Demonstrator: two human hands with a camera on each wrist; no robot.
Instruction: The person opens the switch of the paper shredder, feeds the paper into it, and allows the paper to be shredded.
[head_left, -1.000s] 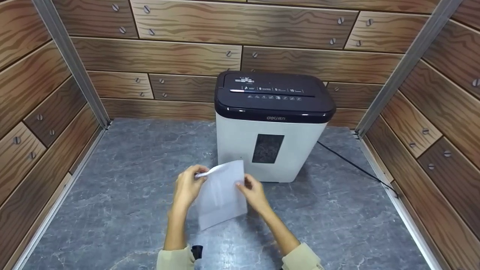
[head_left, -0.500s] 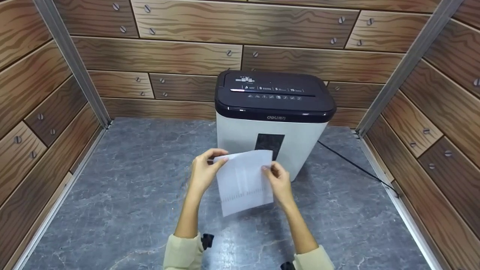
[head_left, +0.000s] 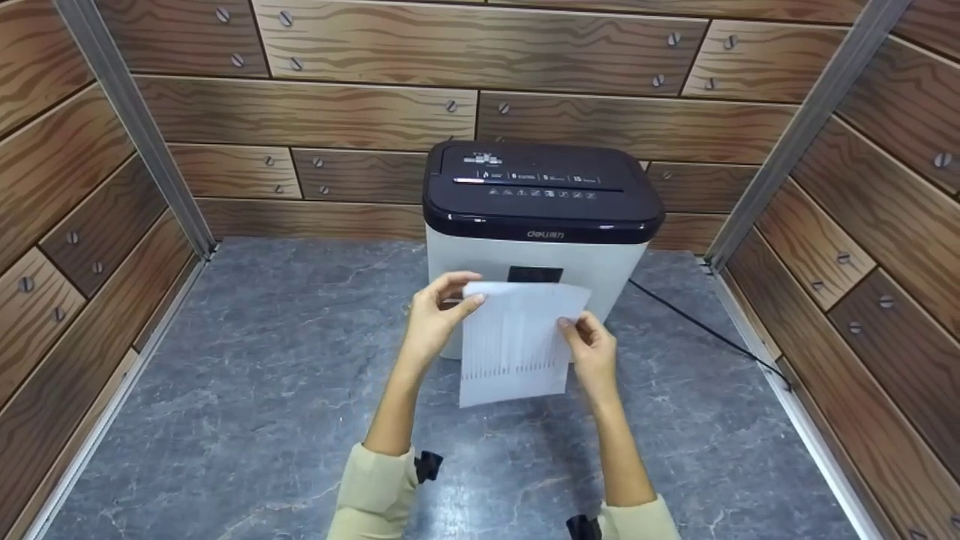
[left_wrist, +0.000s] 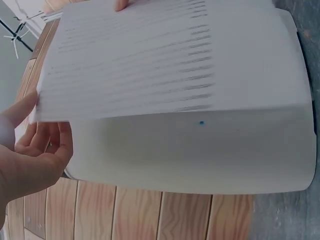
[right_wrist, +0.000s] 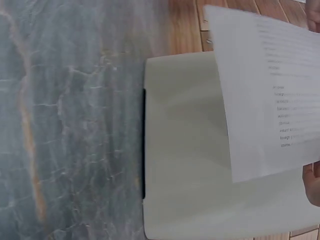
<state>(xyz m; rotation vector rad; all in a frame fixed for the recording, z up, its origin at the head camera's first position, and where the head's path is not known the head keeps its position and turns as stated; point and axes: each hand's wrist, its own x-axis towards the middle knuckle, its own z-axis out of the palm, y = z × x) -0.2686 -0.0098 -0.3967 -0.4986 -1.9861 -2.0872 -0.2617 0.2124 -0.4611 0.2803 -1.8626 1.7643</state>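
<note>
A white sheet of paper (head_left: 517, 337) with lines of printed text hangs in front of the paper shredder (head_left: 465, 259). My left hand (head_left: 435, 319) pinches its upper left corner between thumb and fingers. On the opposite edge, my right hand (head_left: 596, 349) pinches the sheet near the upper right. In the left wrist view, the left hand (left_wrist: 37, 150) grips the end of the paper (left_wrist: 140, 65). The right wrist view catches only part of the right hand (right_wrist: 312, 185) at the frame's edge. The shredder has a dark top with a narrow slot and a white body; the sheet covers most of its front window.
From the shredder's right side a black power cord (head_left: 705, 326) runs to the right wall. Wood-patterned panels (head_left: 360, 116) enclose the grey marbled surface (head_left: 300, 360) at the back and sides.
Both hands have moved the paper to the right and forward, up in front of the shredder. The sheet has turned flatter toward the head camera, and its printed lines now show.
</note>
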